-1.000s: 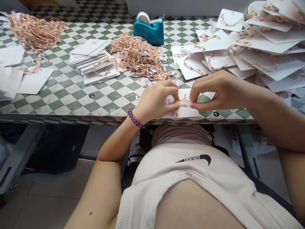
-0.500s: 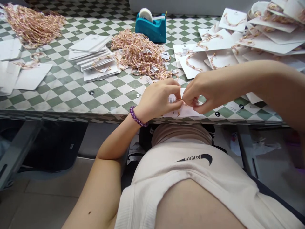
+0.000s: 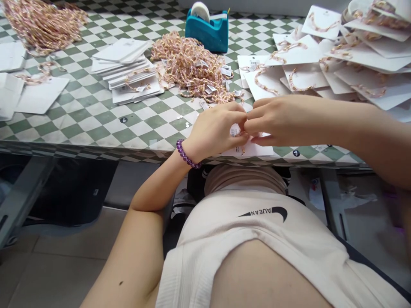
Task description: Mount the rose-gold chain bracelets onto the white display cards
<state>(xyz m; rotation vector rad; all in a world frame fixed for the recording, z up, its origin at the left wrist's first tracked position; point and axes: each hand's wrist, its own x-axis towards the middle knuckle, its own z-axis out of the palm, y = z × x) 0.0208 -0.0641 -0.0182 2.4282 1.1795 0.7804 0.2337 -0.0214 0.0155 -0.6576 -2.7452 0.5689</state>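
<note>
My left hand [image 3: 213,130] and my right hand [image 3: 276,119] meet fingertip to fingertip over a white card [image 3: 253,149] lying at the table's near edge. Both pinch a thin gold and pink chain [image 3: 241,134] against the card; most of the chain is hidden under my fingers. A small barcode tag shows beside my left thumb. A purple bead bracelet [image 3: 186,155] circles my left wrist.
A heap of gold and pink chains [image 3: 192,68] lies behind my hands, another heap [image 3: 41,23] at far left. Stacked white cards [image 3: 125,70] sit left of centre. Cards with chains mounted [image 3: 337,55] pile up at right. A teal tape dispenser [image 3: 208,31] stands at the back.
My right hand has slid left until its fingertips touch my left hand's, covering the chain that showed on the card. My right forearm has dropped lower.
</note>
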